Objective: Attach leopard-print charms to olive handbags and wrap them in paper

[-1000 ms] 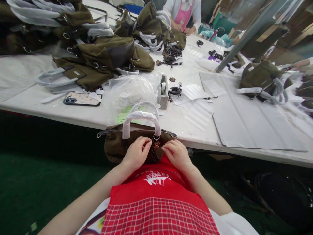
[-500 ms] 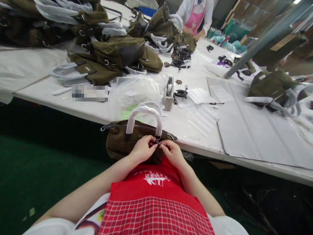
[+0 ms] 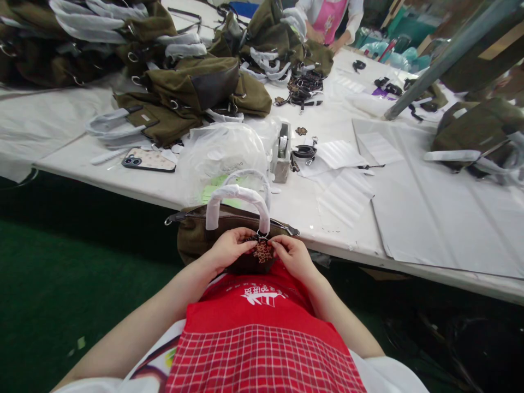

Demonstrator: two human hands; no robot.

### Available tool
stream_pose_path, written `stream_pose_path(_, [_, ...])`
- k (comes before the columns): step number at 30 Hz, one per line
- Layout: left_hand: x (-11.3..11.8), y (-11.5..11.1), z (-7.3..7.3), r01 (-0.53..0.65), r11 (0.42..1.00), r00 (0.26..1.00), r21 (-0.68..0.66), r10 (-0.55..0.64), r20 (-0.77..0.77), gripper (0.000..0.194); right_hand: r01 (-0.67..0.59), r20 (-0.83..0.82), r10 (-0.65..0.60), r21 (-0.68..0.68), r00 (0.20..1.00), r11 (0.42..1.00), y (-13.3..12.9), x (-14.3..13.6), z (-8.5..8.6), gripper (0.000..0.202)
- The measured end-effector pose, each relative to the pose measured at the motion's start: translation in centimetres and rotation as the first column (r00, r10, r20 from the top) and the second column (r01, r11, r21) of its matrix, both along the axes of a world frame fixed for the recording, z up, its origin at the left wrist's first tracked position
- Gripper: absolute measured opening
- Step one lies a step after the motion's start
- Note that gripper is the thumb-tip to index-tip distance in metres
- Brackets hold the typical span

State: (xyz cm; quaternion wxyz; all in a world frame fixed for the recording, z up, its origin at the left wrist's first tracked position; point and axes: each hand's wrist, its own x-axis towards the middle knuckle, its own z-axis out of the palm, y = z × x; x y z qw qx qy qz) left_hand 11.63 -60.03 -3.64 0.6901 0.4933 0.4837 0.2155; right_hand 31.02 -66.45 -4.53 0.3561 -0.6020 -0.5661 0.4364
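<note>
Spotted charm (image 3: 262,252) hangs below handle ring (image 3: 262,236) on brown bag (image 3: 192,240), at table (image 3: 295,204) edge. Left hand (image 3: 230,248) and right hand (image 3: 292,255) pinch charm's top, fingers closed either side. Best keep charm face-out, untwisted, pull gentle.

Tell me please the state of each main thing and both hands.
Olive fabric handbag, upright; zip unclear.
White wrapped curved handles, standing up.
Brown spotted flat charm, hanging below one handle.
Left hand, fingers pinched at charm's upper left.
Right hand, fingers pinched at charm's upper right.
Pale patterned phone, lying back upward.
Thin black strap, coiled.
Clear plastic bags, crumpled.
</note>
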Motion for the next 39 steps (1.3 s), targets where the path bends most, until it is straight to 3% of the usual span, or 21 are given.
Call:
stream_pose_path(6, [-0.8,0.0,0.8,0.034,0.995,0.999,-0.091,-0.032,0.028,0.033,-0.128,0.214,0.112,0.063,0.97,0.99,0.3,0.3,1.4,0.022])
stream_pose_path(13, [-1.1,0.3,0.6,0.099,0.995,0.994,-0.024,-0.1,-0.032,0.03,-0.245,0.353,0.209,0.058,0.912,0.968,0.5,0.6,2.1,0.024])
stream_pose_path(28, [-1.4,0.6,0.6,0.252,0.94,0.944,0.232,-0.186,-0.272,0.028,-0.305,0.533,0.223,0.069,0.816,0.95,0.9,0.1,1.8,0.023])
stream_pose_path(36, [-1.3,0.5,0.6,0.236,0.945,0.953,0.228,-0.179,-0.245,0.024,-0.27,0.531,0.197,0.062,0.824,0.961,0.8,-0.8,1.5,0.021])
stream_pose_path(39, [-1.3,0.4,0.7,0.219,0.957,0.961,0.189,-0.178,-0.211,0.026,-0.212,0.47,0.165,0.048,0.867,0.976,0.5,-1.3,1.2,0.021])
